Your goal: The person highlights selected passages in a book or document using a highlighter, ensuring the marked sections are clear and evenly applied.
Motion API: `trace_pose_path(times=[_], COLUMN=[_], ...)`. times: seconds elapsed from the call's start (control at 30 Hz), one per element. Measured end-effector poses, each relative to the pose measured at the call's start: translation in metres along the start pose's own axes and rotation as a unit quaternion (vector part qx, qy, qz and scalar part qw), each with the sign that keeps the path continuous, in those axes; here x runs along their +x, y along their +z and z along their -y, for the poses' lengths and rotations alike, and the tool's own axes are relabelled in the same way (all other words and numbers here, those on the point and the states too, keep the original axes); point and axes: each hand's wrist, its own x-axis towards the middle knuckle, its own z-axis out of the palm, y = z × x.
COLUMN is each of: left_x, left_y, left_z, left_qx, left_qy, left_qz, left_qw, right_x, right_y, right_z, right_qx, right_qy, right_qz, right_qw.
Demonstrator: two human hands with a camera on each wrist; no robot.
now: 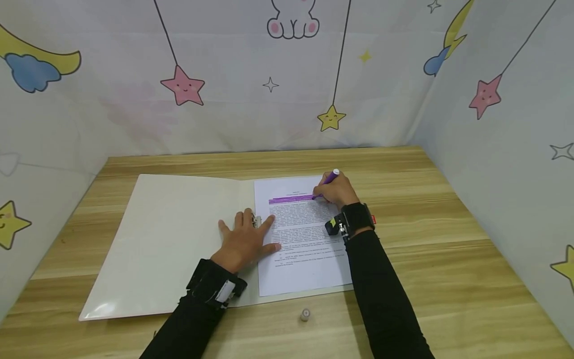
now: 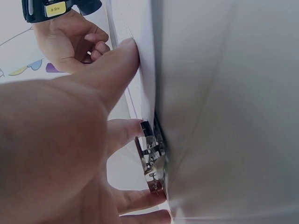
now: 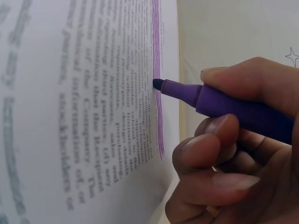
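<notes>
My right hand [image 1: 340, 191] pinches a purple marker [image 3: 243, 109] between thumb and fingers. The dark tip meets a printed sheet [image 1: 305, 279] at a band of purple strokes [image 1: 289, 199] near the top of the text. Spread out, my left hand [image 1: 244, 244] rests across the spine side of an open white folder [image 1: 166, 239], its thumb and index finger on the sheet's left edge. Beside those fingers is a metal clip [image 2: 152, 161], partly hidden by the hand in the head view.
A small grey cap [image 1: 305, 314] stands on the wooden table [image 1: 448, 279], just in front of the folder. Behind and beside the table hang pale curtains [image 1: 233, 119] printed with stars, moons and clouds. Each wrist wears a black camera strap.
</notes>
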Motion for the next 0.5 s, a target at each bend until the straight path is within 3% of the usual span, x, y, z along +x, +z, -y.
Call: trace_pose_path(times=[0.2,0.5], left_x=[0.0008,0.0005], left_y=[0.0012,0.0003], left_z=[0.0003,0.0003], left_qx=[-0.004,-0.007], left_qy=[-0.002,-0.005], left_qz=[0.002,0.01], left_qw=[1.0,0.9999], right_x=[0.0013,0.0016], right_y=[-0.0037,-0.0092], right_z=[-0.0023,-0.0042], right_qx=[-0.002,-0.025], right_qy=[0.015,0.006], right_qz=[-0.01,-0.004], right_qw=[0.9998,0.9997])
